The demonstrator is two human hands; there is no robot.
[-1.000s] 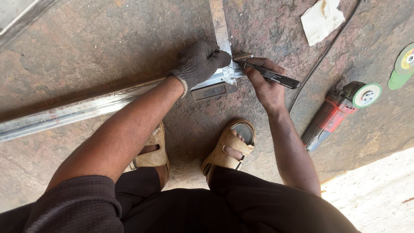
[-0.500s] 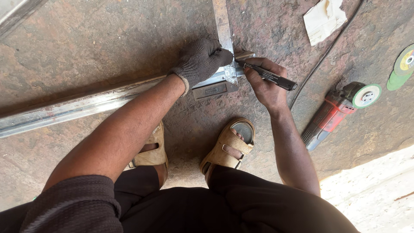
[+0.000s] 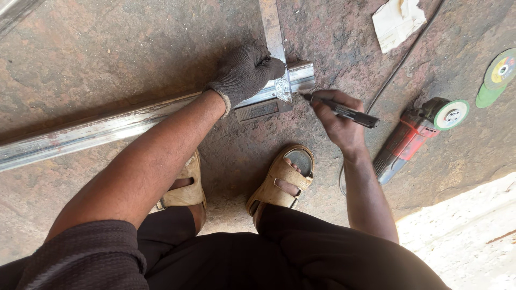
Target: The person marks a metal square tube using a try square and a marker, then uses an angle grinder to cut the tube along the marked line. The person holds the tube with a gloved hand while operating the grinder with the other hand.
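My left hand (image 3: 244,72), in a grey knit glove, presses down on a metal try square (image 3: 273,32) laid across a long silvery metal bar (image 3: 102,129) on the floor. The square's blade runs away from me past the bar's right end (image 3: 301,75). My bare right hand (image 3: 336,121) grips a black marker pen (image 3: 344,111), its tip touching the floor side of the bar's end beside the square.
A red angle grinder (image 3: 411,134) with a green disc lies right of my hand, its cable running up the floor. Spare green discs (image 3: 497,75) and a crumpled paper (image 3: 398,19) lie farther right. My sandalled feet (image 3: 282,180) rest below the bar.
The view has shifted slightly. My right hand with the marker has drawn a little toward me, away from the square; my left hand stays pressed on the square.
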